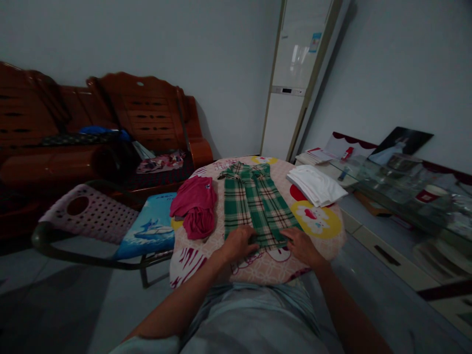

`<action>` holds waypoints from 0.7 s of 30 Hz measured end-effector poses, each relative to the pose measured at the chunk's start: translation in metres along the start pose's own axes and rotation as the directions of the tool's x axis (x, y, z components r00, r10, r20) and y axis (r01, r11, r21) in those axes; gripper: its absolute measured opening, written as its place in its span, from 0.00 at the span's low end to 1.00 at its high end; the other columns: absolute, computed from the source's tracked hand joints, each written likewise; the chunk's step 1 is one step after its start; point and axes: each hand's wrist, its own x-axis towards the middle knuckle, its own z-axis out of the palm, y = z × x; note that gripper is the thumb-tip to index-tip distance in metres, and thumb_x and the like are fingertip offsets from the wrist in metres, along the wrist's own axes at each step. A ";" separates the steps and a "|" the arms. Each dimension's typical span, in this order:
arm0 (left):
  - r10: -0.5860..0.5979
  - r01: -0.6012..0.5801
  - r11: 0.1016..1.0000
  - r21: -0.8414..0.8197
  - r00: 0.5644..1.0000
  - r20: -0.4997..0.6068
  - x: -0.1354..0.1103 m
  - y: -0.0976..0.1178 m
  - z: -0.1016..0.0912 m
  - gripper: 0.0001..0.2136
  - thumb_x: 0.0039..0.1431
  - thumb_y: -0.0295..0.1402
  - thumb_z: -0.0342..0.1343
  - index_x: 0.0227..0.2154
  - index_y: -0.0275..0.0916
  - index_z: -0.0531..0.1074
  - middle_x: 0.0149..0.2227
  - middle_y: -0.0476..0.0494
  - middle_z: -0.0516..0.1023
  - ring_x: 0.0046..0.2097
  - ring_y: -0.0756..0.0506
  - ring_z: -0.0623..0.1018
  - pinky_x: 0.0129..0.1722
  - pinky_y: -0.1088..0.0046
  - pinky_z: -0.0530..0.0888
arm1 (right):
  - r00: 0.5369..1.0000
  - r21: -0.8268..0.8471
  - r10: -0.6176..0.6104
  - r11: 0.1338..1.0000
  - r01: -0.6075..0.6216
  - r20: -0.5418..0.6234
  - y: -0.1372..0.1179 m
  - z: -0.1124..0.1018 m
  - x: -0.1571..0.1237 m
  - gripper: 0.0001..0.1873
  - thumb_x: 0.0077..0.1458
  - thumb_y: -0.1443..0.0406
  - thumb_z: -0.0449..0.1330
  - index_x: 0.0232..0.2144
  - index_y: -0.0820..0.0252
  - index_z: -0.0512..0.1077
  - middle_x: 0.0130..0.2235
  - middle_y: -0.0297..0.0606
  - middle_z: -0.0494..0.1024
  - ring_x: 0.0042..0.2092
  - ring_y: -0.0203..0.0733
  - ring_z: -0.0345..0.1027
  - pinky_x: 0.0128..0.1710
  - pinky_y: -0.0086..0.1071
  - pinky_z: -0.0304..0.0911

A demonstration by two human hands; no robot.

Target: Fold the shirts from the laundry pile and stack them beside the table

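A green plaid shirt (254, 196) lies flat on a round table, folded lengthwise into a long panel with its collar at the far end. My left hand (241, 242) rests on the near left corner of the shirt, thumb and fingers apart. At the near right corner, the fingers of my right hand (300, 243) reach inward over the cloth, also spread from the thumb. To the left of the shirt sits a bunched magenta garment (197, 206). A folded white garment (315, 184) lies to its right.
A patterned cloth (273, 270) covers the table. On the left stands a chair (88, 216) with a blue cushion (149, 223), and behind it a wooden sofa (147, 113). A glass-topped cabinet (387, 184) with clutter runs along the right. A tall white air conditioner (287, 118) fills the corner.
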 end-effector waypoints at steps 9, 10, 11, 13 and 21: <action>0.144 -0.163 0.982 0.098 0.974 0.175 -0.021 0.019 -0.002 0.26 0.49 0.29 0.59 0.54 0.35 0.69 0.58 0.33 0.69 0.58 0.36 0.71 0.57 0.62 0.69 | 0.992 -0.226 -0.024 0.973 0.052 0.127 -0.013 0.004 -0.004 0.25 0.52 0.75 0.51 0.50 0.61 0.75 0.54 0.47 0.75 0.53 0.49 0.67 0.54 0.45 0.62; 0.147 -0.170 0.979 0.109 0.972 0.185 -0.021 0.019 -0.001 0.27 0.48 0.30 0.60 0.55 0.35 0.68 0.59 0.33 0.68 0.59 0.36 0.70 0.58 0.62 0.69 | 0.993 -0.239 -0.027 0.969 0.054 0.114 -0.014 0.005 -0.003 0.22 0.54 0.74 0.52 0.49 0.61 0.75 0.53 0.47 0.75 0.52 0.49 0.67 0.54 0.45 0.63; 0.142 -0.167 0.978 0.125 0.973 0.183 -0.021 0.020 0.000 0.28 0.48 0.30 0.60 0.55 0.35 0.67 0.60 0.33 0.68 0.60 0.36 0.70 0.58 0.62 0.69 | 0.995 -0.247 -0.029 0.968 0.052 0.094 -0.015 0.007 -0.002 0.20 0.56 0.72 0.52 0.48 0.61 0.75 0.52 0.47 0.76 0.51 0.49 0.67 0.53 0.44 0.63; 0.115 -0.137 0.978 0.159 0.983 0.141 -0.021 0.021 0.005 0.26 0.52 0.29 0.58 0.56 0.34 0.68 0.60 0.33 0.68 0.61 0.36 0.69 0.59 0.61 0.68 | 0.999 -0.254 -0.031 0.966 0.040 0.041 -0.017 0.009 -0.001 0.18 0.58 0.72 0.52 0.46 0.61 0.76 0.50 0.46 0.77 0.49 0.48 0.68 0.51 0.43 0.64; 0.053 -0.053 0.995 0.079 0.999 0.008 -0.027 0.004 0.009 0.19 0.60 0.23 0.48 0.52 0.37 0.73 0.55 0.39 0.76 0.55 0.43 0.75 0.56 0.66 0.71 | 0.996 -0.254 0.042 0.965 -0.060 -0.075 0.004 0.008 -0.009 0.20 0.54 0.77 0.49 0.40 0.62 0.77 0.44 0.42 0.79 0.46 0.44 0.69 0.50 0.37 0.64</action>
